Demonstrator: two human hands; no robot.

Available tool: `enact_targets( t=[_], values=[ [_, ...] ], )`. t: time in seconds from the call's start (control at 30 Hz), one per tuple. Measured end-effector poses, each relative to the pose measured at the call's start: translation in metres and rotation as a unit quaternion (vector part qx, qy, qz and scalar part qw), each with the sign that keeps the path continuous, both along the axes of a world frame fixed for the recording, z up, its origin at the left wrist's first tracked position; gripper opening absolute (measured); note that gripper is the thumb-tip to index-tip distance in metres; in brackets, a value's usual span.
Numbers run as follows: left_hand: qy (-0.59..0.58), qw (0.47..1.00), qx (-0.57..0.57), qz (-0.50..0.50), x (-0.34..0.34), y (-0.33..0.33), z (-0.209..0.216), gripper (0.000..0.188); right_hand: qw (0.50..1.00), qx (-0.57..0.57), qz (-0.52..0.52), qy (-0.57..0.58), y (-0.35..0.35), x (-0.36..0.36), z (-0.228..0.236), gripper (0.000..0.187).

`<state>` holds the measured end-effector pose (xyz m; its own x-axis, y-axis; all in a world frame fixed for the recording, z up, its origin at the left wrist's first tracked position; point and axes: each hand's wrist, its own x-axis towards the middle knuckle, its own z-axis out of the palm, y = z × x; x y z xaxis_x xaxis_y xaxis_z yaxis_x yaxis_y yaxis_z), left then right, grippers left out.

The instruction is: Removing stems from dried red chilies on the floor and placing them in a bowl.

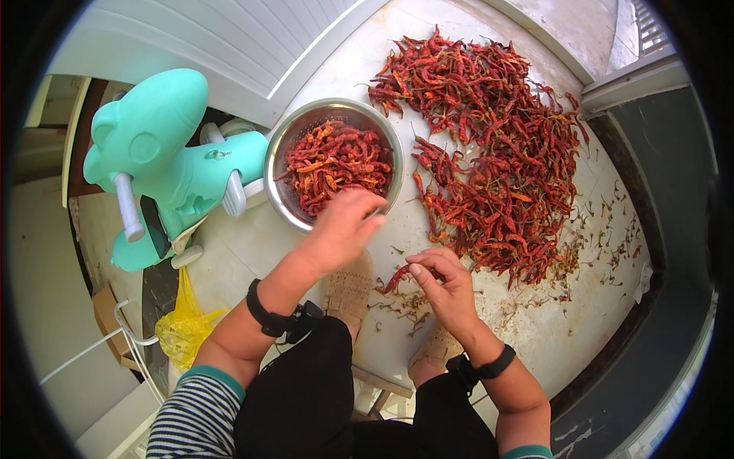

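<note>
My left hand [345,227] is over the near rim of a steel colander [277,191]. Its thumb and fingers look apart with nothing seen between them, though the hand is slightly blurred. Dried red chili peppers [332,164] fill much of that colander. To the right, my right hand [446,287] pinches a single dried chili pepper [394,278] between thumb and fingertips, above the floor. A large heap of dried chili peppers [497,153] spreads beyond it.
Loose stems [608,237] litter the pale floor right of the heap, with more stems [413,312] between my feet. A turquoise ride-on toy [180,164] stands left of the colander. Below it lies a yellow plastic bag [183,329]. A white panelled door [229,46] borders the far side.
</note>
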<state>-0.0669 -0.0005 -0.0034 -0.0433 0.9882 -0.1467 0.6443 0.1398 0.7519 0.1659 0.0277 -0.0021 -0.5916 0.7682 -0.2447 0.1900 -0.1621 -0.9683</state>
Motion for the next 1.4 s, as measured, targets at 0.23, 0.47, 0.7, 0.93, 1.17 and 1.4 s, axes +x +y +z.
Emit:
enact_targets(
  t=[0.23,0.47,0.7,0.93,1.17,1.4],
  values=[
    [-0.442,0.848,-0.292,-0.025,0.039,0.008,0.013,0.030,0.996,0.010,-0.082,0.039,-0.003,0.001,-0.003,0.013],
    [-0.511,0.791,-0.336,0.008,0.039,0.006,0.009,0.027,0.990,-0.005,-0.132,0.057,-0.004,0.004,-0.007,0.014],
    [-0.521,0.793,-0.316,0.002,0.041,0.006,0.008,0.027,0.987,0.009,-0.155,0.052,-0.005,0.003,-0.002,0.012],
    [-0.477,0.824,-0.305,0.003,0.043,0.006,0.013,0.027,0.987,0.035,-0.156,0.027,-0.002,0.002,0.003,0.012],
    [-0.470,0.834,-0.290,-0.014,0.040,0.004,0.011,0.021,0.990,0.009,-0.132,0.048,-0.001,0.004,0.005,0.007],
    [-0.484,0.812,-0.327,-0.023,0.032,-0.002,0.005,0.016,0.973,-0.209,-0.044,0.088,0.012,0.010,0.003,0.011]
  ],
)
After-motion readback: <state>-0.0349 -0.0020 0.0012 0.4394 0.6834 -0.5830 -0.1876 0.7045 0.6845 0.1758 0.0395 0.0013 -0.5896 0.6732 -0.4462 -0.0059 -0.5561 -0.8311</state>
